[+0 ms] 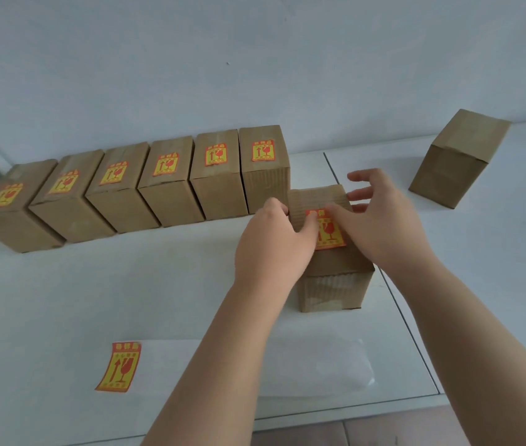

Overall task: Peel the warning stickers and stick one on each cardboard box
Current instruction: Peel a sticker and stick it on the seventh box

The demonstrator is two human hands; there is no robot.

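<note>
A cardboard box [335,278] stands in front of me with a red and yellow warning sticker [330,235] lying on its top. My left hand [274,243] grips the box's left side, thumb on the sticker's left edge. My right hand [380,220] rests its fingers on the sticker's right part, other fingers spread above the box. Several boxes [165,181] in a row at the back left each carry a sticker on top. One bare box [458,159] stands at the far right. A last sticker [120,366] sits on the white backing sheet [287,368] near the front.
The white table [62,300] has a seam running down its right part [409,329]. A pale wall stands close behind the row of boxes. The table's front edge lies just below the backing sheet.
</note>
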